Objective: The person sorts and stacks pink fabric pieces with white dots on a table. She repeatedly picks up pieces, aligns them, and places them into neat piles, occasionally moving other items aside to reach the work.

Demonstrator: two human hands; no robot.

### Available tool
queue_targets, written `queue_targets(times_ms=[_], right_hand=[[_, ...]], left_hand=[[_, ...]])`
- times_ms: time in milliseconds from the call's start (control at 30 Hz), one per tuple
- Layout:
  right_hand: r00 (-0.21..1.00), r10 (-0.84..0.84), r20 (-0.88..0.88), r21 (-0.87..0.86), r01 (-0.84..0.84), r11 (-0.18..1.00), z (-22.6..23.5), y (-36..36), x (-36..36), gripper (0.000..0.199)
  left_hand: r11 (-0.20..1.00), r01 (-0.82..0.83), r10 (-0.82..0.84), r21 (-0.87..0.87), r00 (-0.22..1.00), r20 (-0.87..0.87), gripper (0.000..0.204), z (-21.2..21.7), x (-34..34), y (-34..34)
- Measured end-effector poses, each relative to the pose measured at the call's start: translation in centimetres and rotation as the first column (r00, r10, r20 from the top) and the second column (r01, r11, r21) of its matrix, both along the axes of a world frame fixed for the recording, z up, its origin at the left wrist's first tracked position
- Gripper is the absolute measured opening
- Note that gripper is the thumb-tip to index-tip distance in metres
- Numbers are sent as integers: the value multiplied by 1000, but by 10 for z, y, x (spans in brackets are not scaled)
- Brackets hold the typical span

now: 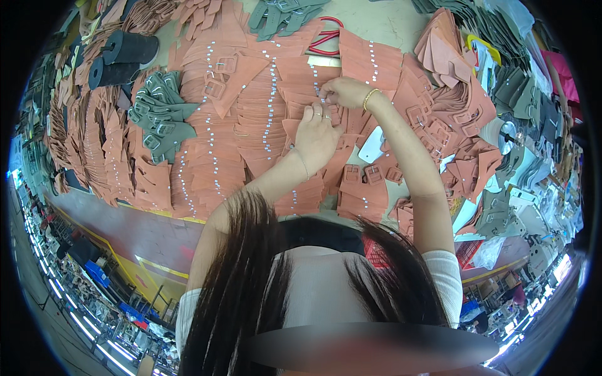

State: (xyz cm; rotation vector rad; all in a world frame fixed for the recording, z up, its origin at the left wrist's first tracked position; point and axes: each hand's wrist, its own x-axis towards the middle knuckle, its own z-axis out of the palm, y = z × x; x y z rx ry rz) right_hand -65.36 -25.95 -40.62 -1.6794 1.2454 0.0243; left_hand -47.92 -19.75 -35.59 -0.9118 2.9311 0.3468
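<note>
Rows of overlapping salmon-coloured leather pieces (254, 119) cover the table, with lines of small white stickers along them. My left hand (316, 139), wearing a ring, lies on the middle row with its fingers bent over the edge of a leather piece. Just above and to the right, my right hand (347, 94) has its fingertips pinched together over the same row, near the stickers. What those fingertips hold is too small to make out. A white tag-shaped card (372, 145) lies right of my left hand, above several salmon straps with buckles (374, 174).
Red-handled scissors (327, 39) lie beyond my hands. Green buckled straps (162, 113) are heaped at left, near black cone-shaped spools (130, 48). More salmon buckled straps (433, 131) pile up at right. A yellow-handled tool (483, 45) sits at the far right.
</note>
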Motion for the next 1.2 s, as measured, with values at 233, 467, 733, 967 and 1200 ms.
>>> queue_targets(times_ms=[233, 467, 733, 967, 1200], right_hand=[[1000, -26, -7, -11, 26, 1000, -2, -3, 3, 21], [999, -20, -27, -34, 19, 999, 0, 0, 3, 28], [995, -99, 25, -57, 101, 993, -2, 4, 4, 29], [995, 77, 61, -359, -50, 932, -2, 10, 11, 12], [997, 37, -63, -271, -53, 961, 13, 15, 21, 13]], left_hand=[[999, 1, -3, -49, 1000, -31, 20, -3, 1, 1], [987, 3, -3, 159, 1000, 4, 22, -5, -3, -4], [984, -35, 46, 172, 997, -60, 27, -6, 1, 2], [993, -10, 27, 118, 990, -140, 18, -9, 6, -1], [985, -21, 40, 172, 994, -105, 20, -8, 6, 0]])
